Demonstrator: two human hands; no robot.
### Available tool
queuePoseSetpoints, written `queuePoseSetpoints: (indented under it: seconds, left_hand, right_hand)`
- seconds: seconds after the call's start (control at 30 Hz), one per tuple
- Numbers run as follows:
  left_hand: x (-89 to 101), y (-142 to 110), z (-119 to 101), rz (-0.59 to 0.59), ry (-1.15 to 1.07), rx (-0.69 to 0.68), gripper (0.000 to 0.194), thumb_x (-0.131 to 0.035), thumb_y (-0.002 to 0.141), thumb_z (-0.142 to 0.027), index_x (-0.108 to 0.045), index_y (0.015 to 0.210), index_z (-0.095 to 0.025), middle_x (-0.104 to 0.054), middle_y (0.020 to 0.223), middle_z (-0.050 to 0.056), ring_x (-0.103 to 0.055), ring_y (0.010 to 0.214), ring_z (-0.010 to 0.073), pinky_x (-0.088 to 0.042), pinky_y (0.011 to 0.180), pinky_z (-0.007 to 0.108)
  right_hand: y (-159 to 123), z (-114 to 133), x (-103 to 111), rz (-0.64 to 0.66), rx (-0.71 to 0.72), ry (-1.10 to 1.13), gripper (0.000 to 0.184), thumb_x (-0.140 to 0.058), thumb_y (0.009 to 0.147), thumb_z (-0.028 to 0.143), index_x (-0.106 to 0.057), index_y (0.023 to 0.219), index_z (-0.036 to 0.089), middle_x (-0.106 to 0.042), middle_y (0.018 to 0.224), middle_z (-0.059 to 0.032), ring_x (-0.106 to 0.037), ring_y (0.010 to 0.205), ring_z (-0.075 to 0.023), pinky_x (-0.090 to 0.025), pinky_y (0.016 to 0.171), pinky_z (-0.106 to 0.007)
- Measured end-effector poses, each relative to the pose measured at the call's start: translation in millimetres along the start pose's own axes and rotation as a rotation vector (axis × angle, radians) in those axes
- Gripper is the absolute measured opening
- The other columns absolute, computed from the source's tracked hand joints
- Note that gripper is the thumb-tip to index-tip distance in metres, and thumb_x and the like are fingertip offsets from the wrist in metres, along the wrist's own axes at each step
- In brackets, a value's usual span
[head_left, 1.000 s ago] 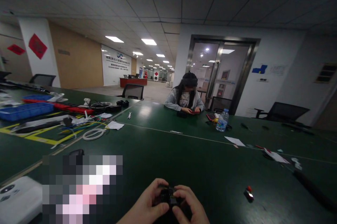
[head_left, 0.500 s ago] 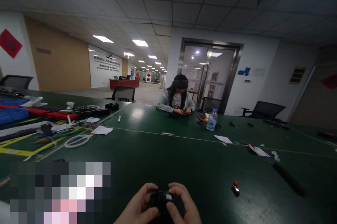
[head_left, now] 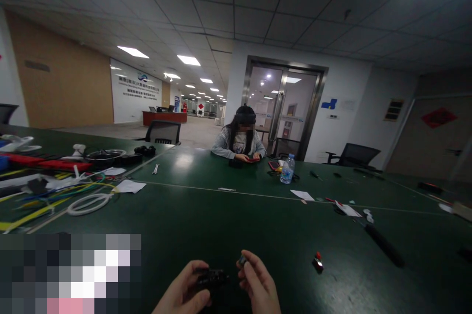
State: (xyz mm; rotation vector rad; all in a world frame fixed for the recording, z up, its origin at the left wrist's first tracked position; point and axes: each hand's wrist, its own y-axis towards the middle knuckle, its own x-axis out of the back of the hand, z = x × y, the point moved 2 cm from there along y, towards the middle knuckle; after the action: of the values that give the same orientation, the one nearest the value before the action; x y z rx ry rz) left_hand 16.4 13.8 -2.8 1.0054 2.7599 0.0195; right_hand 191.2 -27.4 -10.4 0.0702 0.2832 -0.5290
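Low in the head view, my left hand (head_left: 180, 290) is closed around a small black device (head_left: 213, 278), thumb below and fingers above it. Details of the device are too dark to make out. To its right, my right hand (head_left: 261, 285) pinches a small greyish piece (head_left: 242, 260) between thumb and fingertips, apart from the device. Further right on the green table (head_left: 177, 235) lies a small red and dark object (head_left: 317, 262) with a bright shine on it.
Across the table sits a person (head_left: 239, 142) with both hands on a red item. A water bottle (head_left: 287, 169) stands nearby. On the right lies a long black-handled tool (head_left: 384, 245). Wires, a white cable coil (head_left: 88, 204) and a wrench (head_left: 156, 169) are on the left.
My right hand has come away from the black device to the right, with the small greyish piece in its fingertips. My left hand still holds the device. The view has swung slightly right.
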Motion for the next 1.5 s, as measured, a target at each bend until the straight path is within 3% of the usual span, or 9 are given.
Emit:
queuePoseSetpoints:
  seconds: [0.27, 0.57, 1.0, 1.2, 1.4, 1.5]
  left_hand:
    - [3.4, 4, 7, 0.029, 0.002, -0.011, 0.052, -0.066, 0.065, -0.054, -0.048, 0.102, -0.023, -0.066, 0.088, 0.004, -0.059, 0.071, 0.0192, -0.038, 0.069, 0.035]
    - [-2.1, -1, -5, 0.014, 0.039, -0.011, 0.048, -0.064, 0.069, -0.052, -0.049, 0.103, -0.022, -0.066, 0.088, 0.004, -0.059, 0.074, 0.0199, -0.038, 0.071, 0.035]
    - [-5.9, -4, -17, 0.014, 0.040, 0.008, 0.040, -0.067, 0.070, -0.042, -0.050, 0.100, -0.021, -0.067, 0.087, 0.003, -0.060, 0.074, 0.0194, -0.038, 0.072, 0.034]
    - [-6.1, -2, -14, 0.015, 0.012, 0.015, 0.040, -0.069, 0.069, -0.039, -0.049, 0.099, -0.022, -0.067, 0.086, 0.002, -0.060, 0.073, 0.0184, -0.038, 0.070, 0.033]
    - [-6.8, -2, -13, 0.029, -0.027, 0.021, 0.041, -0.071, 0.067, -0.035, -0.048, 0.099, -0.022, -0.067, 0.086, 0.001, -0.059, 0.074, 0.0178, -0.037, 0.071, 0.033]
    - [-5.7, -1, -10, 0.033, -0.048, 0.022, 0.041, -0.072, 0.066, -0.034, -0.048, 0.098, -0.022, -0.067, 0.086, 0.001, -0.059, 0.073, 0.0174, -0.037, 0.068, 0.031]
  right_hand:
    - [-1, 1, 1, -0.006, 0.022, -0.030, 0.058, -0.062, 0.059, 0.067, -0.067, 0.091, 0.019, -0.066, 0.070, -0.0049, -0.058, 0.061, -0.0202, -0.045, 0.055, -0.031]
    - [-1, 2, 5, 0.012, 0.004, -0.031, 0.053, -0.062, 0.064, 0.063, -0.066, 0.094, 0.019, -0.064, 0.069, -0.0030, -0.056, 0.057, -0.0173, -0.044, 0.052, -0.029]
    - [2, 2, 10, 0.064, 0.008, 0.017, 0.043, -0.067, 0.064, 0.056, -0.064, 0.088, 0.019, -0.061, 0.064, -0.0012, -0.054, 0.055, -0.0155, -0.043, 0.050, -0.027]
    - [2, -1, 7, 0.071, -0.066, 0.099, 0.050, -0.072, 0.059, 0.053, -0.061, 0.095, 0.020, -0.063, 0.066, -0.0006, -0.052, 0.053, -0.0136, -0.041, 0.049, -0.026]
    - [-2, 6, 2, 0.080, 0.001, -0.059, 0.049, -0.070, 0.059, 0.056, -0.065, 0.089, 0.018, -0.065, 0.072, -0.0044, -0.055, 0.057, -0.0165, -0.043, 0.051, -0.028]
    - [-6, 7, -1, 0.099, 0.077, -0.167, 0.050, -0.070, 0.056, 0.059, -0.067, 0.086, 0.019, -0.066, 0.078, -0.0054, -0.060, 0.068, -0.0210, -0.047, 0.059, -0.030]
